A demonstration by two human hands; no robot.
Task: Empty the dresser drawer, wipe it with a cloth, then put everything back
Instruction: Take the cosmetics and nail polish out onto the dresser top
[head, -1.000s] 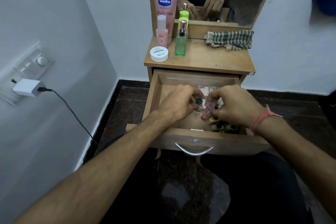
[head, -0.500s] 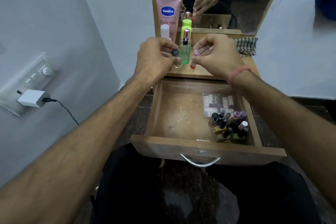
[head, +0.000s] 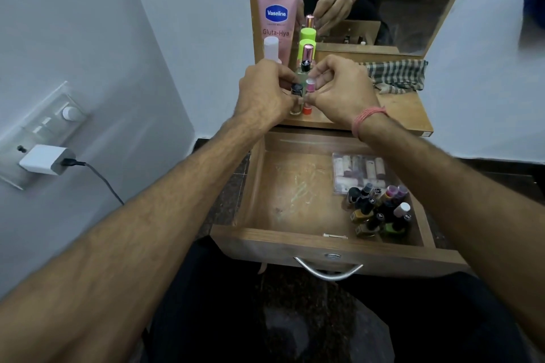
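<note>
While both arms reach over the open drawer [head: 295, 240] | my left hand [head: 267, 94] pinches a black-capped bottle [head: 296, 99] upright on the dresser top [head: 410, 115] | my right hand [head: 343, 90] pinches a pink-capped bottle [head: 309, 96] just beside it | more bottles [head: 377, 214] cluster in the drawer's near right corner | checked cloth [head: 396, 75] far right
</note>
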